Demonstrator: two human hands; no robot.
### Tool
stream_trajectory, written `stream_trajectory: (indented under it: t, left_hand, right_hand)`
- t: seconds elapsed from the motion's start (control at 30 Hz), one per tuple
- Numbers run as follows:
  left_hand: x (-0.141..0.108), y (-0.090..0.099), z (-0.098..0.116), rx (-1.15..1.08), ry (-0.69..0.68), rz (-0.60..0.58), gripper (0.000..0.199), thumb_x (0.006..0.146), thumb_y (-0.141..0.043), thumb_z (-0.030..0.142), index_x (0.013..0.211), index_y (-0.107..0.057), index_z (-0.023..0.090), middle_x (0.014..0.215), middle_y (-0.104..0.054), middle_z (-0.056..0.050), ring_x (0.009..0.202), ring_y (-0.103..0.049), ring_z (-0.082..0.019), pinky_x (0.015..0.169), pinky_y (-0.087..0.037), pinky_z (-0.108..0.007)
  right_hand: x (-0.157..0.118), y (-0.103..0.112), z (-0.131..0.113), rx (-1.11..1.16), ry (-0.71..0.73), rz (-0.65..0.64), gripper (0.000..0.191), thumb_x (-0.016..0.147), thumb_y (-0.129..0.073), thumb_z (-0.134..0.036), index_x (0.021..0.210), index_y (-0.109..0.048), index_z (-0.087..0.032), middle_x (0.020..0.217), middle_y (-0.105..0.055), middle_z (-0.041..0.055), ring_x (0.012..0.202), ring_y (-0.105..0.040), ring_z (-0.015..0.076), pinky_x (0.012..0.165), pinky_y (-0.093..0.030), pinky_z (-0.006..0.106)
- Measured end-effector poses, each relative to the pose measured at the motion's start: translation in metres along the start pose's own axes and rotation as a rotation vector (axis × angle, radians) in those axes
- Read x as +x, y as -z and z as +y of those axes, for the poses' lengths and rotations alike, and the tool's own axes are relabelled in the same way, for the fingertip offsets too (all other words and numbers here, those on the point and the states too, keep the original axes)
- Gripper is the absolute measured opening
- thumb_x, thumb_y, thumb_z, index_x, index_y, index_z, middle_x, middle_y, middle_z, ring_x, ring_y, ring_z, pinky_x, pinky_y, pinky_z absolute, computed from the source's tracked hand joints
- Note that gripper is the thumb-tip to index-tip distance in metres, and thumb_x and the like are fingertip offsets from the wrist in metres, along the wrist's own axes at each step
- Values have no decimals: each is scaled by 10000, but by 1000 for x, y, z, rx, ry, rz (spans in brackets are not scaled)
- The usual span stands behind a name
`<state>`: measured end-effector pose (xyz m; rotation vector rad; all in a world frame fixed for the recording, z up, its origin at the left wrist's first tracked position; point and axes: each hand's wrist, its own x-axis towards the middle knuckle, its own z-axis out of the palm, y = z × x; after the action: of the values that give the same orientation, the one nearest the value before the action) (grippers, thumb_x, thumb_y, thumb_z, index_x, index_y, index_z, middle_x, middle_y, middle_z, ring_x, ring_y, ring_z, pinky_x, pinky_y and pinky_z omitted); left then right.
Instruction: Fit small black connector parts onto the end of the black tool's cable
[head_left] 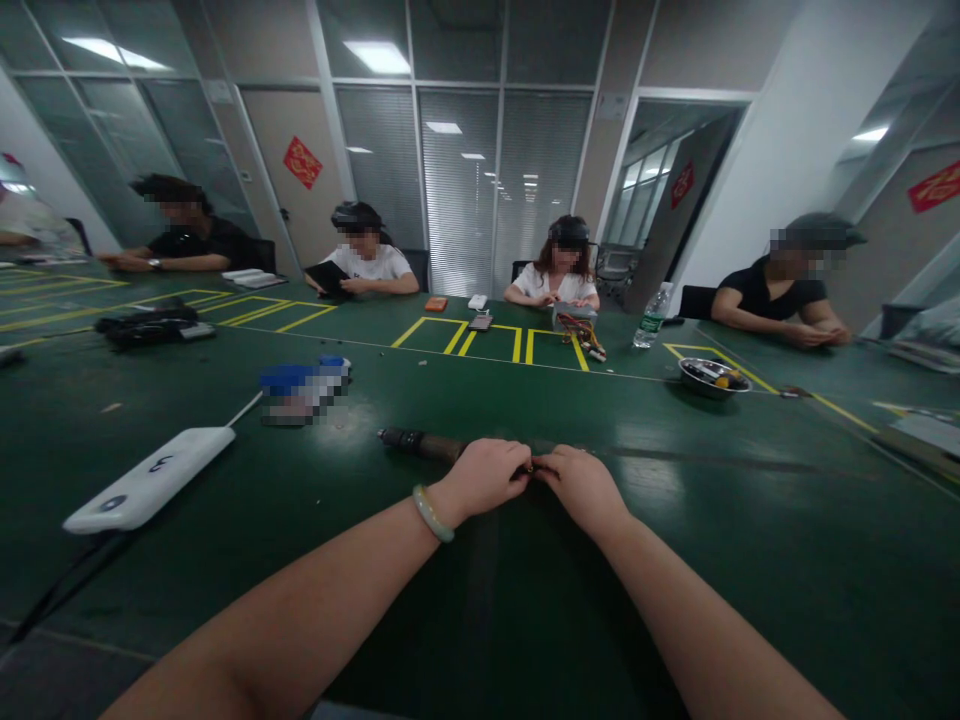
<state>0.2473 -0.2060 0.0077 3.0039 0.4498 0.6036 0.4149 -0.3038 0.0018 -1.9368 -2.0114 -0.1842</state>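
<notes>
My left hand (491, 472), with a pale green bangle at the wrist, is closed in a pinch at the middle of the table. Its fingertips meet those of my right hand (581, 485), also pinched closed. Between them shows a small dark piece (532, 468) with a brassy glint, mostly hidden by the fingers. Just behind my left hand lies a dark cylindrical tool (424, 443), its narrow black tip pointing left. It looks like an electric screwdriver, and its right part is hidden.
A white power bank (154, 480) with a cable lies at left, near a blurred phone-like item (304, 388). A metal bowl (712, 378) and a water bottle (652, 316) stand at right. Several people sit across the green table (750, 580), one beside a wired grey box (574, 318).
</notes>
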Motion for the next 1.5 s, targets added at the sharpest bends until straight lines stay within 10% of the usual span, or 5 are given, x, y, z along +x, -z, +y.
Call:
stream_trajectory:
  t: [0.77, 1.07, 1.5]
  left_hand:
    - [-2, 3, -2, -43, -37, 19, 127, 838, -605, 255, 945, -571, 197, 961, -609, -26, 875, -591, -188, 780, -461, -315]
    - [-1, 5, -4, -115, -94, 50, 129, 883, -555, 262, 985, -602, 199, 1008, -631, -35, 942, -595, -177, 865, -455, -309]
    - [-1, 13, 0, -190, -74, 32, 131, 900, -525, 283, 943, -622, 205, 989, -652, -24, 966, -599, -172, 911, -455, -329]
  right_hand:
    - [-1, -8, -5, -137, 26, 0, 188, 942, -517, -151, 959, -690, -224, 935, -615, 42, 842, -565, 195, 763, -426, 295]
    - [-7, 3, 3, 52, 46, 19, 629, 867, -529, -112, 1443, -348, -289, 1050, -618, 28, 923, -591, 192, 825, -456, 310]
    - [-4, 12, -4, 163, -72, -34, 332, 835, -620, -103, 1110, -518, -258, 860, -637, -33, 805, -603, 169, 709, -415, 283]
